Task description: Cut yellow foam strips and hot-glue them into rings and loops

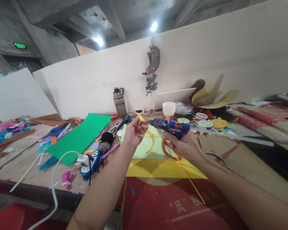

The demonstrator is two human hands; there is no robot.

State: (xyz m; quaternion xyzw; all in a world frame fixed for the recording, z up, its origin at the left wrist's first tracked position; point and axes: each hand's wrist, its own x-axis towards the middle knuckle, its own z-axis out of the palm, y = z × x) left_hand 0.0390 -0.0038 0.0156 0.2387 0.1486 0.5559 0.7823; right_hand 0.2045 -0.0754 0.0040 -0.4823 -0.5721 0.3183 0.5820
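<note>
Yellow strip (140, 117) looks light and floppy, perhaps foam; my left hand (135, 131) pinches its end, right hand (187, 146) grips glue gun (171, 125).

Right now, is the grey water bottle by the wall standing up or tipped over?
Standing up. The grey see-through plastic water bottle rests on its base in front of the white wall board, dark lid on top.
</note>
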